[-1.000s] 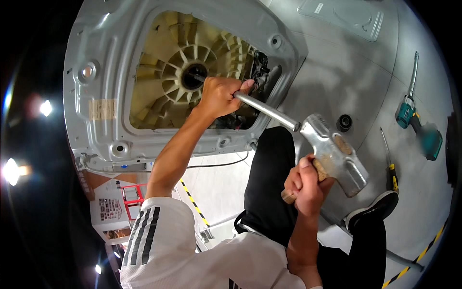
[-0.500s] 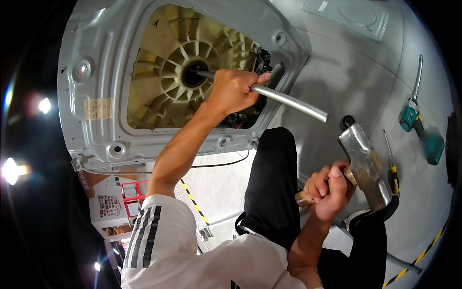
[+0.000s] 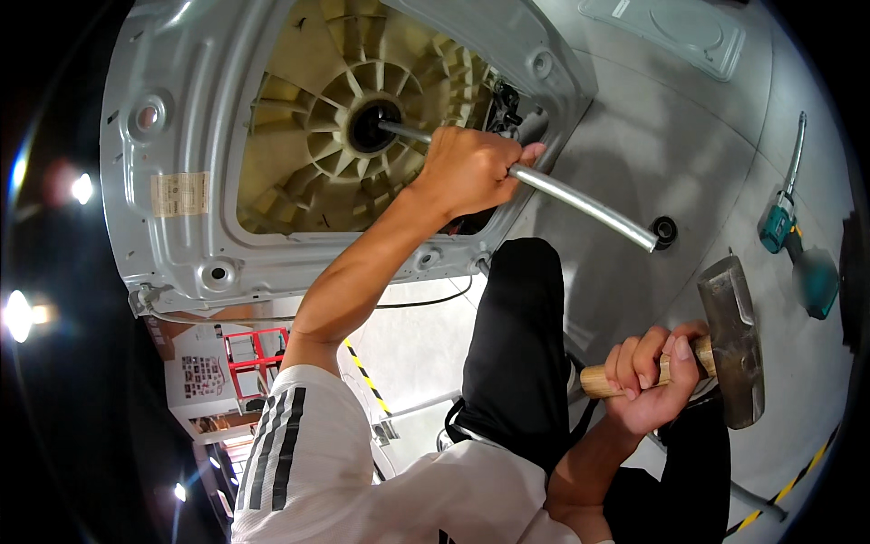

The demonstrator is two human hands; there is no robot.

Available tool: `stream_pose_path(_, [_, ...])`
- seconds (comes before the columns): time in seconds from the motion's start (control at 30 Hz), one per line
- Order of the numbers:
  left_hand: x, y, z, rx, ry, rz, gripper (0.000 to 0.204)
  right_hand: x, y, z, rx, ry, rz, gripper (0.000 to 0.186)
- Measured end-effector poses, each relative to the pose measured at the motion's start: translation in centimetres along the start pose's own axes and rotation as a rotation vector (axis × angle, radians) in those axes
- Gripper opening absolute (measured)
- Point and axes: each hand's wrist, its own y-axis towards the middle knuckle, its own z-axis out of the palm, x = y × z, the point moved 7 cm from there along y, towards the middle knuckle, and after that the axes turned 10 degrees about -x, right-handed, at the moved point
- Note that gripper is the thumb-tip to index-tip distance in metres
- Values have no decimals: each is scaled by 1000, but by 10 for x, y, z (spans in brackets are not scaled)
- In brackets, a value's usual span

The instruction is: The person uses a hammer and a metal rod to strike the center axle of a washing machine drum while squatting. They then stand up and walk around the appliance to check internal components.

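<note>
My left hand (image 3: 473, 174) is closed around a long silver metal rod (image 3: 589, 207). The rod's thin far end reaches into the dark hole of the round hub (image 3: 372, 126), and how deep its tip sits is hidden. The hub is the centre of a ribbed yellowish plastic drum back (image 3: 313, 104), seen through the opening of a grey metal appliance housing (image 3: 213, 258). Low on the right, my right hand (image 3: 654, 376) grips the wooden handle of a sledgehammer (image 3: 736, 340). The hammer's steel head is apart from the rod's outer end.
A black ring-shaped part (image 3: 664, 233) lies on the floor beyond the rod's outer end. Farther right lies a teal cordless drill (image 3: 778, 225) with a long bit. A grey panel (image 3: 675, 36) lies at the far right. A cable (image 3: 399, 306) runs below the housing.
My left hand and the rod have shifted right, away from the hub. My right hand has carried the sledgehammer right and downward, widening its distance from the rod.
</note>
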Motion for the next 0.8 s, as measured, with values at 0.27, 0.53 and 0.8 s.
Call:
stream_pose_path(0.27, [12,-2,-4,72,17,-74,36,-5,-1,-1,-53,-100,9,10])
stream_pose_path(0.53, [27,-11,0,217,15,-56,36,-16,-2,3,-110,-185,50,11])
stream_pose_path(0.8, [24,-19,7,299,18,-55,26,-13,-4,-3,-204,-279,106,11])
